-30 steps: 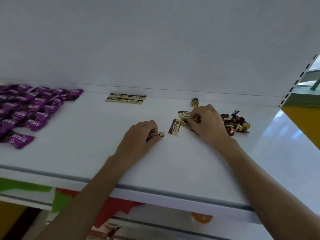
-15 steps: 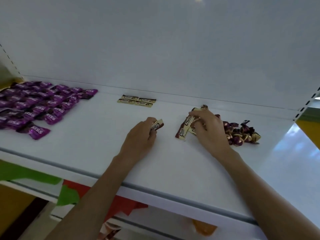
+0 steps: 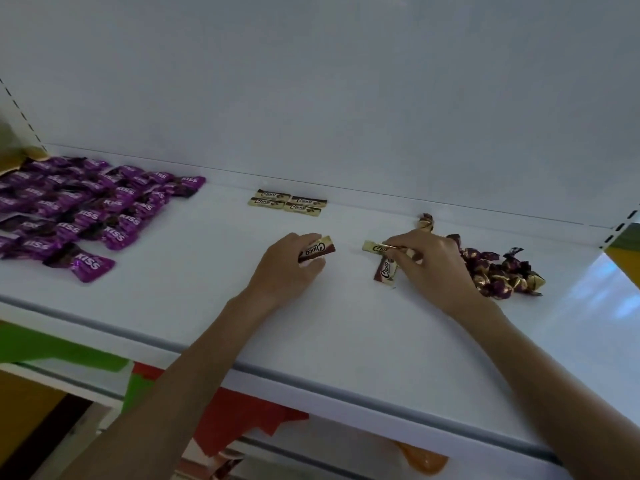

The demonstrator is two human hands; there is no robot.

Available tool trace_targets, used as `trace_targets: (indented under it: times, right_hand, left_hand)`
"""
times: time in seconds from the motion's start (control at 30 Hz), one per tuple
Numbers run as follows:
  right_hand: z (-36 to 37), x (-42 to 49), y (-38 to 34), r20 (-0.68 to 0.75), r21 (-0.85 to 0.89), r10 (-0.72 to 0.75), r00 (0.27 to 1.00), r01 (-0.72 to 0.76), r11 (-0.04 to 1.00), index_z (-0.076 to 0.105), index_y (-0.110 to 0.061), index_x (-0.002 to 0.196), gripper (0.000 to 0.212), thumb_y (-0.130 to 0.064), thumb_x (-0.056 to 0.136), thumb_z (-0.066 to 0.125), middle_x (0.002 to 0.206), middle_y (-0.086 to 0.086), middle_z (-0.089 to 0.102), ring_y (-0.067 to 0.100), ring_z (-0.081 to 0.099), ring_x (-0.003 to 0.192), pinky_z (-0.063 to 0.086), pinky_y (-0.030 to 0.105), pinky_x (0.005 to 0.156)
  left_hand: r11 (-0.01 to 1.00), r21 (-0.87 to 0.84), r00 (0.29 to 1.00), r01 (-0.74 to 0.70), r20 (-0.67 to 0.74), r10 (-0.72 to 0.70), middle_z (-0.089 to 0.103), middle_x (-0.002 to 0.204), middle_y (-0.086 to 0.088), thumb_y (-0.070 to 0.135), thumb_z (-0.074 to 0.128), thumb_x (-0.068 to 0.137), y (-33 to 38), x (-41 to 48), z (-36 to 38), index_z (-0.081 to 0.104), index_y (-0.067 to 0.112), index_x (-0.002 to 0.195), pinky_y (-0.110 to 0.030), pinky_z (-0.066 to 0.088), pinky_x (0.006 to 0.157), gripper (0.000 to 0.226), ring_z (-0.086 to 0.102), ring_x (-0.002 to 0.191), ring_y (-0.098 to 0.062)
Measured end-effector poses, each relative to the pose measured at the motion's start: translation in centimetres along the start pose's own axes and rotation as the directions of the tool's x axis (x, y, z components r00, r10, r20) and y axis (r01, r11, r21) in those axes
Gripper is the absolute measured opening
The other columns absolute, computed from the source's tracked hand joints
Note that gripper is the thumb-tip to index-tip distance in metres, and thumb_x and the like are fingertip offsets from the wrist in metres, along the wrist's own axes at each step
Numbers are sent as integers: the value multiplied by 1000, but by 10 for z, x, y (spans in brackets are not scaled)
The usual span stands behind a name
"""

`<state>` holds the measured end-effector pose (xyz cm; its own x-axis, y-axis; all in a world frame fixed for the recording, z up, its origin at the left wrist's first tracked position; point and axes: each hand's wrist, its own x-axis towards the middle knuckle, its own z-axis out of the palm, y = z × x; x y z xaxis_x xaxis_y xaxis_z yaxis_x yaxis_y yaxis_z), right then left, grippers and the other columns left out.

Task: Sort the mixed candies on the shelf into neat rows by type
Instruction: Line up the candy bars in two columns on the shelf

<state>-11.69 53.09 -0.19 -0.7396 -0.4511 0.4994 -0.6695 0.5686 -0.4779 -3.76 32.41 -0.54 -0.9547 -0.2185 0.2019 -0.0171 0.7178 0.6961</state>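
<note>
Choco bars (image 3: 317, 251) pinched in each hand, mid-shelf (image 3: 207, 306).
Left hand (image 3: 287, 271) grips one; right hand (image 3: 433, 268) nips another (image 3: 375, 247) beside the loose pile (image 3: 498, 271). Best laid square against the four-bar row (image 3: 287, 202) near the back wall.

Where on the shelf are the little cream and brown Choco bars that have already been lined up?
The four lined-up cream and brown Choco bars lie at the back of the white shelf, against the rear wall, between the purple Kiss candies and the left hand.
</note>
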Motion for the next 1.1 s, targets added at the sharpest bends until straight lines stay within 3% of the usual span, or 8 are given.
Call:
trace_targets:
  times: [0.2,0.3,0.37,0.5,0.7,0.87,0.97,1.1]
  right_hand:
    - [34,35,-24,166,-76,18,986,-6,997,70,-18,96,19,-9,85,57,99,1,69,21,62,92,50,42,82]
    - [63,57,-42,174,-139,28,984,-4,990,71,-18,95,21,-9,83,56,101,1,67,22,59,98,46,35,84]
    - [82,70,-51,158,-162,31,987,-5,987,71,-18,96,21,-9,83,57,103,0,66,20,57,100,42,30,81]
    - [102,88,-59,163,-240,40,986,0,971,70,-18,100,20,-13,86,57,109,2,64,21,54,106,40,31,82]
    - [121,94,-68,205,-306,103,973,-36,952,69,-26,104,23,-26,88,53,105,1,65,21,52,102,43,32,80]
    - [126,99,-70,195,-310,115,974,-50,949,69,-21,105,23,-16,88,54,109,1,65,23,53,106,41,31,81]
    - [129,100,-69,182,-313,157,971,-94,945,67,-22,105,22,-17,89,53,111,-3,63,18,52,107,35,24,74]
    - [133,104,-71,149,-316,172,974,-118,941,66,-25,104,22,-18,89,51,112,-6,62,17,53,108,38,27,75]
  left_hand:
    - [999,5,999,-39,-31,39,58,81,7,22,58,87,-30,22,-45,51,33,119,-20,39,58,35,54,68,-10]
    - [998,14,994,-68,-80,69,66,90,7,19,60,83,-47,35,-58,60,32,89,-32,50,74,14,60,82,-16]
    - [998,14,994,-56,-89,57,68,98,4,22,62,83,-58,46,-63,64,27,84,-35,49,84,6,61,94,-18]
    - [995,102,998,17,56,-22,52,133,0,37,58,86,-68,64,-68,51,21,128,-34,38,102,46,50,119,-20]
    - [809,566,977,-157,208,45,55,125,-9,37,41,93,-85,78,-73,47,14,126,-32,40,86,41,52,112,-27]
    - [827,509,970,-240,89,226,54,118,-2,40,46,90,-91,77,-80,48,17,117,-29,37,83,36,47,111,-21]
    - [799,449,914,-401,256,315,51,122,1,40,45,87,-101,76,-84,53,16,114,-27,33,92,37,44,116,-17]
    - [783,475,902,-402,352,250,44,134,3,44,44,91,-105,78,-83,45,17,127,-32,33,101,45,42,122,-16]
